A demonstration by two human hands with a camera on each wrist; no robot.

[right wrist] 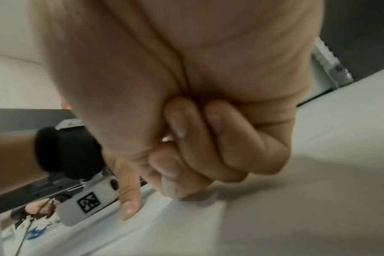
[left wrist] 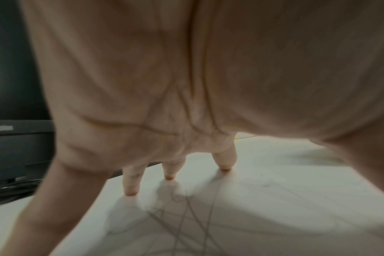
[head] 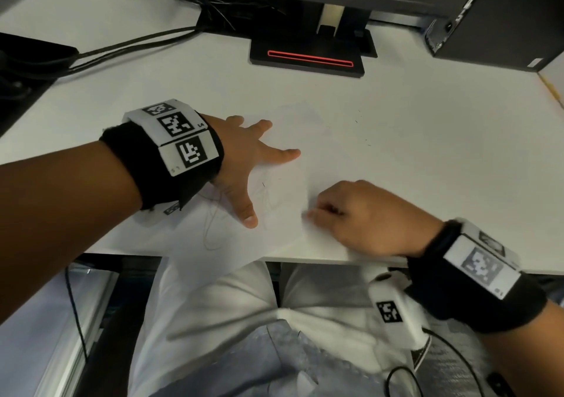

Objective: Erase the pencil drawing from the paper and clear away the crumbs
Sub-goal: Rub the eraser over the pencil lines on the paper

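Note:
A white sheet of paper (head: pixel 283 234) lies on the white desk (head: pixel 427 158) and hangs over its front edge. Faint pencil scribbles (head: pixel 219 222) cross its left part and show under the palm as pencil lines (left wrist: pixel 186 225). My left hand (head: pixel 256 152) presses flat on the sheet with fingers spread, fingertips (left wrist: pixel 131 190) touching the paper. My right hand (head: pixel 323 210) is curled at the sheet's right side, pinching a small white eraser (right wrist: pixel 168 188) whose end (head: pixel 306 215) touches the paper. A few dark crumbs (head: pixel 367 144) lie on the desk to the right.
A black monitor stand (head: pixel 308 57) with a red stripe sits at the back centre. A dark computer tower (head: pixel 500 15) stands at the back right. Black cables (head: pixel 122 45) run along the back left. The desk's front edge (head: pixel 335 259) is just below my right hand.

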